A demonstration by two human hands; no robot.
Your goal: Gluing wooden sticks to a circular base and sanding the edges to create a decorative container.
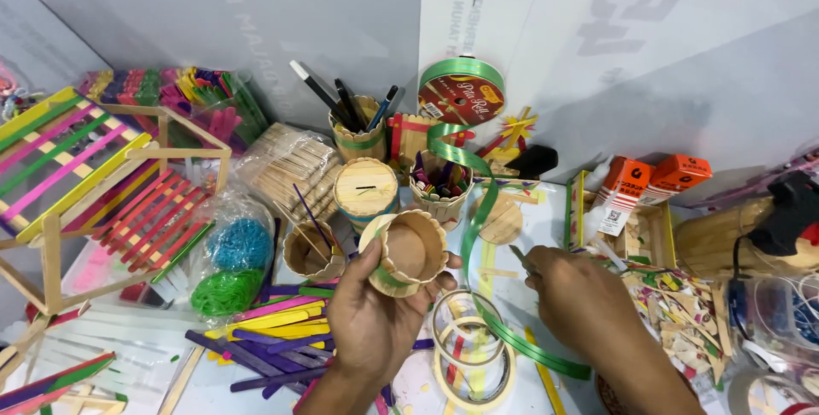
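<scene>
Two bare hands fill the lower middle of the view. Left hand is curled around a round cup built of pale wooden craft sticks with a scalloped rim, lifting it tilted so its open mouth faces the camera; a band of green ribbon shows on the cup's side under the fingers. Right hand, to the right of the cup, is closed with fingertips pinched on what looks like a small metal tool, too little of it showing to name. A long glossy green ribbon runs from its flat spool, well behind the cup, down past the cup's right side and under the right hand. Just below the cup lie clear tape rings; left of it, loose purple and yellow craft sticks. Behind the cup stand a stick-built pen holder with pens and a lidded wooden stick box with a slot.
</scene>
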